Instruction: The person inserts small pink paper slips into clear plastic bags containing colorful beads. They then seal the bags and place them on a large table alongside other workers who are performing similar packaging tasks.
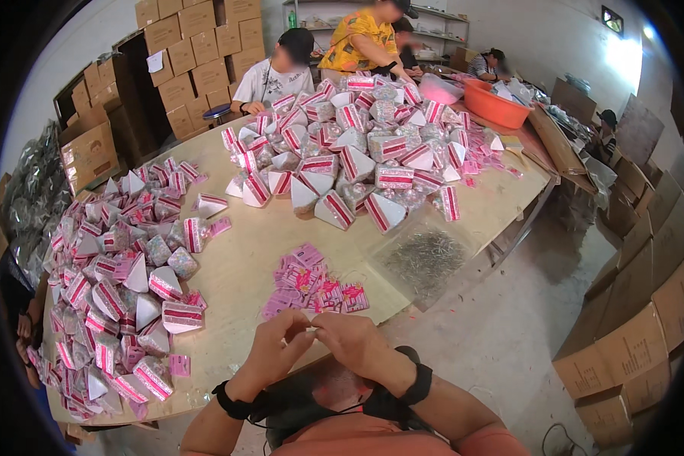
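Observation:
At the table's near edge, my left hand (275,351) and my right hand (356,343) meet with fingertips pinched together. Whatever is between them is too small to make out. Just beyond my fingers lies a loose pile of pink printed tags (304,283), some with thin loops of string. To the right of the tags, a shallow clear tray (386,257) holds a heap of small, thin metal pieces. Wedge-shaped cake-slice pieces (182,317), white and glittery with deep pink bands, are heaped on the left, several with pink tags attached.
A larger heap of the same wedges (342,163) covers the table's far side. An orange basin (495,106) stands at the back right. Several people sit or stand around the table and beyond. Cardboard boxes (623,346) line the right, with more stacked (197,53) at back left.

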### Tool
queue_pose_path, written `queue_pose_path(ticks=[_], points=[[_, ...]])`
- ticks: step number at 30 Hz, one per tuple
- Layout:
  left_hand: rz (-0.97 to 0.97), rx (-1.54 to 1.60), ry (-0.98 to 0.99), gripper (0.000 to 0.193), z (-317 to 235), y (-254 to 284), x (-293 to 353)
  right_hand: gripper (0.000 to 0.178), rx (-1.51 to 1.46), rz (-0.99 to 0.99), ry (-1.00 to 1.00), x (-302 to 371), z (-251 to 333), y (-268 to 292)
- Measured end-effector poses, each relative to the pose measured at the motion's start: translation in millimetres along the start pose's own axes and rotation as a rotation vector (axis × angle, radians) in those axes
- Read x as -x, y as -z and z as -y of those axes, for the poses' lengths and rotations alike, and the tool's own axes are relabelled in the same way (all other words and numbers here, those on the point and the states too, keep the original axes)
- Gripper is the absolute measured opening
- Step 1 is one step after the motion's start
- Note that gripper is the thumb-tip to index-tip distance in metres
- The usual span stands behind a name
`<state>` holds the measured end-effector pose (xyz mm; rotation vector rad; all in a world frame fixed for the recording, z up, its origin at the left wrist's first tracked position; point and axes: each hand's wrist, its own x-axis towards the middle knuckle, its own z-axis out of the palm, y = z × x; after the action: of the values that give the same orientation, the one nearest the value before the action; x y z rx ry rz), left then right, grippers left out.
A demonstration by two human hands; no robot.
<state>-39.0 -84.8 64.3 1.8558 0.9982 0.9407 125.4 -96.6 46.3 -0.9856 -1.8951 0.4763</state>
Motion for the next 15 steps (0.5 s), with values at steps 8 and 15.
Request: queue_pose_path(ticks=[8, 15], points=[[0.008, -0.225, -0.178, 0.009, 6.6, 5.9, 1.0, 0.009, -0.248, 0.098, -0.145, -2.0, 3.5, 1.8], [-0.063, 0.192, 0.127, 0.014, 13.7, -7.8, -3.6, 0.008, 0.123, -0.033, 0.007, -1.5, 2.6, -4.1]])
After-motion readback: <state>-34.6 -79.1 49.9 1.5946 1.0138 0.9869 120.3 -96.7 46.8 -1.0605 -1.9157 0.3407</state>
